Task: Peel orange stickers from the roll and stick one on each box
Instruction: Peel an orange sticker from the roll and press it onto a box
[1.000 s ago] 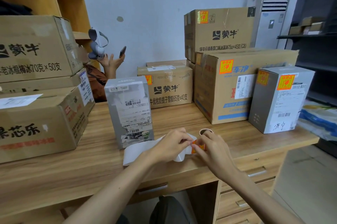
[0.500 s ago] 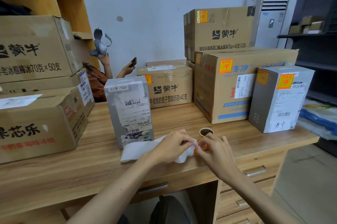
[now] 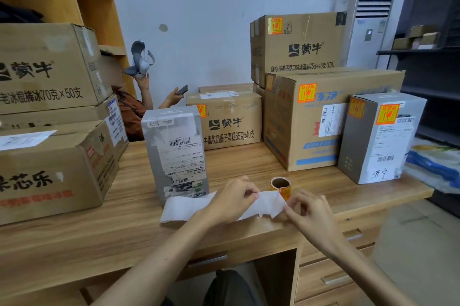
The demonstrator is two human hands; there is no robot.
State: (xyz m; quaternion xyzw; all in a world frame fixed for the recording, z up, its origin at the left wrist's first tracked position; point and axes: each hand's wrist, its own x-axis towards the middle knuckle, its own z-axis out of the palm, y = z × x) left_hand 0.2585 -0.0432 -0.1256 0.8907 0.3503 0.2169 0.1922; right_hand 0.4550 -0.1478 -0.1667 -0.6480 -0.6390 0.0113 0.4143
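Head view: a white backing strip [image 3: 186, 207] is pinched by the left hand [image 3: 230, 202] and the right hand [image 3: 311, 216]; the sticker roll [image 3: 280, 185] is seen on the desk [image 3: 249, 161], at the right hand's 11 o'clock.

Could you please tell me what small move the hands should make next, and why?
Probably peel an orange sticker free with the right hand while the left hand holds the white backing strip taut. Both hands pinch the strip beside the sticker roll, and the grey box just behind shows no orange sticker on its visible faces.
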